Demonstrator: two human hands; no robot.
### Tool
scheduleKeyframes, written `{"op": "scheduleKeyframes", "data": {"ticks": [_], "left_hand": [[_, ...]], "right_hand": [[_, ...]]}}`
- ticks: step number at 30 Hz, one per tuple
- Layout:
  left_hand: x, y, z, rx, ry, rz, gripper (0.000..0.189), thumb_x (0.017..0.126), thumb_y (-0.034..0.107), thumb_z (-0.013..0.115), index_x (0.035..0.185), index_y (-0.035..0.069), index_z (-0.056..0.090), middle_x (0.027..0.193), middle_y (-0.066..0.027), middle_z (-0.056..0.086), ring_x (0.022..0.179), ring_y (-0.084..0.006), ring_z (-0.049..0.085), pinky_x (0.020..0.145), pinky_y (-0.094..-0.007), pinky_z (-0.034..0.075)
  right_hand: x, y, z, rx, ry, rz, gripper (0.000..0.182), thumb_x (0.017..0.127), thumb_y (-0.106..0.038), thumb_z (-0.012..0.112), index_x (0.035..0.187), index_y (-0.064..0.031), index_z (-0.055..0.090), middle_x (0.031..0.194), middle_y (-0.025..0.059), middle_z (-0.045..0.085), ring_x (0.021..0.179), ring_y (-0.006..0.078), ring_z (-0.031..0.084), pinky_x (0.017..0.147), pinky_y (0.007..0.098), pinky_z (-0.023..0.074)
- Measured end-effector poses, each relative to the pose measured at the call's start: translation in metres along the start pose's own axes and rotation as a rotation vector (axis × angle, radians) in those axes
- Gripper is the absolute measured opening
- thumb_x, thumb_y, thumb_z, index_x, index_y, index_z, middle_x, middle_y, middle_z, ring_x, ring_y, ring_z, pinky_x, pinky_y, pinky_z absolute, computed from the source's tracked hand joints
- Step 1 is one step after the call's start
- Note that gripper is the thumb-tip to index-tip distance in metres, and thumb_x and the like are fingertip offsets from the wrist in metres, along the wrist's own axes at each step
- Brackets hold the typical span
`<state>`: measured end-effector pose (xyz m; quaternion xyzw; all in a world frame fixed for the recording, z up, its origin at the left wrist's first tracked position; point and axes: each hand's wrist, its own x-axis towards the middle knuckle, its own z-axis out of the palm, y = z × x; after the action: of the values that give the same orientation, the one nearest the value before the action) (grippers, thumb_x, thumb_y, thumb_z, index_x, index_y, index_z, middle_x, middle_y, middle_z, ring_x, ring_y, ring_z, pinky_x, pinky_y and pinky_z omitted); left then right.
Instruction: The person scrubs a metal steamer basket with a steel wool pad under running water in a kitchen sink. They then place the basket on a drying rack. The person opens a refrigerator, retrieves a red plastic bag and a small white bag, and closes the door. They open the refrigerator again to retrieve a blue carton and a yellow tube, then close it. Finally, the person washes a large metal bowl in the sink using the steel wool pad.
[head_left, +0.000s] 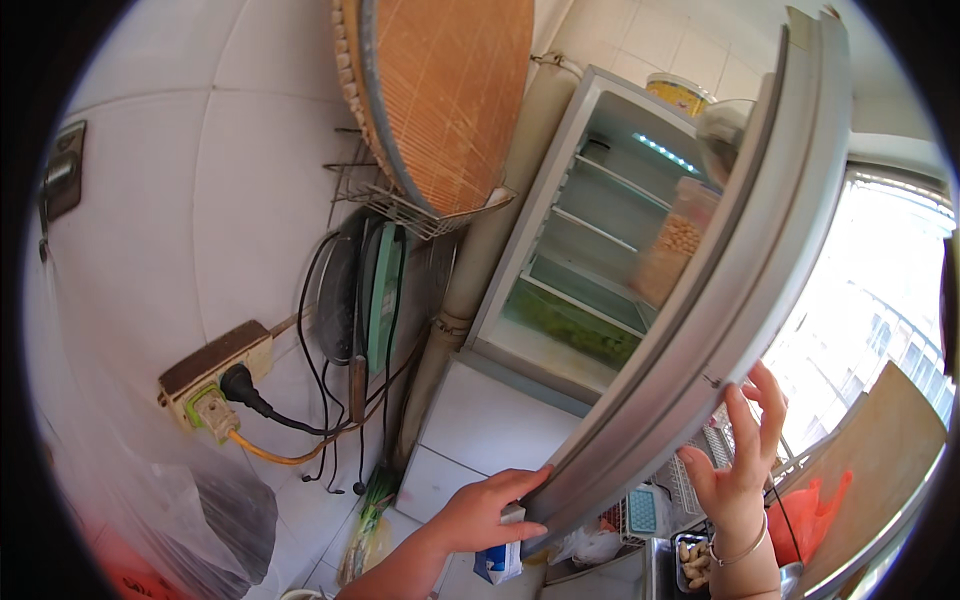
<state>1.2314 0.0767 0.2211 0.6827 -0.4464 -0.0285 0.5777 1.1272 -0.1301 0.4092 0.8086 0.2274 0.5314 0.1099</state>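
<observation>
A refrigerator door (697, 315) stands swung open before the refrigerator compartment (600, 225), where shelves and a drawer with green contents show. My left hand (502, 506) holds a small blue and white carton (501, 559) at the door's lower edge, with its fingertips by that edge. My right hand (739, 450), a bangle on its wrist, is raised at the door's outer face with fingers spread and holds nothing; its fingertips are at or very near the surface. A clear container of round tan pieces (682, 232) shows at the door's inner side.
Left, a wall socket box (217, 375) has plugs and hanging cables. A large round woven tray (450, 97) rests in a wire rack (420, 214) beside a vertical pipe (487, 247). Green onions (367, 532) stand low. Lower right are a tray of ginger (694, 562) and a red bag (806, 517).
</observation>
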Motion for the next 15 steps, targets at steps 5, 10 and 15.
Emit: {"op": "scheduleKeyframes", "data": {"ticks": [5, 10, 15], "left_hand": [[0.000, -0.002, 0.001, -0.046, -0.075, 0.004, 0.073, 0.078, 0.038, 0.068, 0.140, 0.017, 0.035, 0.129, -0.0096, 0.048, 0.112, -0.0264, 0.053, 0.090, -0.0338, 0.045], [0.001, 0.007, -0.002, 0.030, -0.102, -0.017, 0.072, 0.078, 0.042, 0.067, 0.139, 0.017, 0.037, 0.129, -0.0098, 0.048, 0.112, -0.0265, 0.053, 0.090, -0.0333, 0.045], [-0.002, 0.018, -0.003, 0.173, -0.089, -0.051, 0.077, 0.077, 0.046, 0.067, 0.140, 0.015, 0.036, 0.127, -0.0108, 0.048, 0.109, -0.0270, 0.054, 0.089, -0.0333, 0.045]], "right_hand": [[-0.016, 0.014, 0.002, 0.003, 0.026, -0.011, 0.064, 0.082, -0.045, 0.063, 0.131, -0.0104, 0.044, 0.129, 0.0263, 0.040, 0.111, 0.0398, 0.046, 0.090, 0.0495, 0.0385], [-0.017, 0.017, -0.003, -0.002, 0.042, -0.027, 0.063, 0.082, -0.048, 0.061, 0.132, -0.0161, 0.043, 0.130, 0.0243, 0.040, 0.111, 0.0390, 0.046, 0.091, 0.0489, 0.0385], [-0.015, 0.014, 0.003, 0.043, 0.040, -0.029, 0.061, 0.081, -0.046, 0.063, 0.130, -0.0146, 0.045, 0.131, 0.0232, 0.039, 0.112, 0.0401, 0.044, 0.091, 0.0493, 0.0387]]}}
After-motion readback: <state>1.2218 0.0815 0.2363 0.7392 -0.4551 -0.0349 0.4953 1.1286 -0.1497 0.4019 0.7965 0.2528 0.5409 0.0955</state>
